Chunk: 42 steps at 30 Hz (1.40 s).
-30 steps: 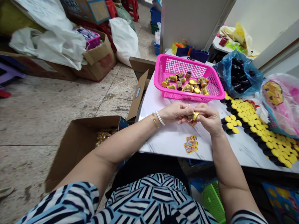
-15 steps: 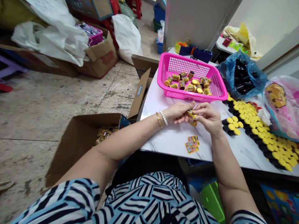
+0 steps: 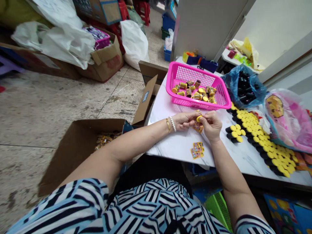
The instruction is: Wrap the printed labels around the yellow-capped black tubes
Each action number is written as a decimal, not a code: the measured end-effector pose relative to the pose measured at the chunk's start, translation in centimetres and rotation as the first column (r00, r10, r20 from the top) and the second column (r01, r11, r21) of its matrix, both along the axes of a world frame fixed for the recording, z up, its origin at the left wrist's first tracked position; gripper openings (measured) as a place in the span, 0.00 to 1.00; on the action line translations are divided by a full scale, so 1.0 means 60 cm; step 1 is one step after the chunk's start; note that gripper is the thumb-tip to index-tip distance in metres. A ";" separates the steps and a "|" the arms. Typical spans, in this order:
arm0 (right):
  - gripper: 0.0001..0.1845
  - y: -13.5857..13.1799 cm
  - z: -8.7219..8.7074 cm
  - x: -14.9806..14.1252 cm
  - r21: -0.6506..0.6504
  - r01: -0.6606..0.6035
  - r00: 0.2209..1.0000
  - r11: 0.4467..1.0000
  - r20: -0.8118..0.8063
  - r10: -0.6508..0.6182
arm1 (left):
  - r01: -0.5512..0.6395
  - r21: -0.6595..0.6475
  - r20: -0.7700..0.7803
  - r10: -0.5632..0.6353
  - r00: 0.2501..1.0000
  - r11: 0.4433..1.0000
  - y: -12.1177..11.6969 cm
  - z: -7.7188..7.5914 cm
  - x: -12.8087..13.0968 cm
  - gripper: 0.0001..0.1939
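My left hand (image 3: 186, 121) and my right hand (image 3: 212, 126) meet above the white marble table (image 3: 177, 146). Both pinch a small yellow-capped tube (image 3: 199, 118), partly hidden by my fingers. A printed yellow wrapper (image 3: 198, 128) hangs just below it. Two loose printed labels (image 3: 198, 150) lie on the table near my wrists. Beyond my hands stands a pink plastic basket (image 3: 175, 70) holding several labelled tubes (image 3: 192, 90). To the right of my right hand, black tubes with yellow caps (image 3: 258, 136) lie in packed rows.
An open cardboard box (image 3: 80, 152) holding wrapped pieces sits on the floor left of the table. A blue bag of black tubes (image 3: 243, 86) and a pink-printed clear bag (image 3: 287, 122) lie at the table's far right. White bags and boxes (image 3: 65, 42) crowd the floor behind.
My view has swung slightly, shifting the table and basket in frame. My hands have drawn closer together, and the tube has turned so its yellow cap shows.
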State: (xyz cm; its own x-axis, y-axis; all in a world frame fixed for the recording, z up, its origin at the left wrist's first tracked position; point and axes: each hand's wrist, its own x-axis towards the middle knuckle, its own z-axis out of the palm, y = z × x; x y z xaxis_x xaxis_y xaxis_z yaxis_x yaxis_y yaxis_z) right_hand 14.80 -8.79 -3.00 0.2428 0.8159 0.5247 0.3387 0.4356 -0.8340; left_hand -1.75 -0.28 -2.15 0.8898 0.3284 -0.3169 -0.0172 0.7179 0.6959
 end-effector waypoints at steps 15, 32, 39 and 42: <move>0.21 0.004 0.025 0.035 -0.148 -0.310 0.917 0.939 -0.306 0.255 | -0.271 0.211 0.269 0.211 0.940 0.939 -0.014 0.019 -0.016 0.27; 0.14 -0.003 0.011 0.034 -0.232 -0.403 0.885 0.885 -0.346 0.312 | -0.246 0.693 0.156 0.192 0.969 0.678 -0.016 0.041 -0.025 0.17; 0.17 0.000 0.009 0.029 -0.260 -0.370 0.916 0.892 -0.264 0.303 | -0.114 0.654 0.052 0.106 0.993 0.748 -0.003 0.030 -0.016 0.27; 0.23 -0.002 0.019 0.028 -0.243 -0.366 0.924 0.899 -0.213 0.319 | -0.156 0.582 0.070 0.142 0.987 0.798 0.000 0.022 -0.012 0.30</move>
State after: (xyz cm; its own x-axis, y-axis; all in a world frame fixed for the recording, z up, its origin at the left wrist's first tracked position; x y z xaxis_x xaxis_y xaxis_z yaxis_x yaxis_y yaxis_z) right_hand 16.45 -8.93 -1.85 -0.0143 0.9689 0.2470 0.0582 0.2474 -0.9672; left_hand -2.44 -0.31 -0.81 0.8189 0.5739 -0.0031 -0.1105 0.1630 0.9804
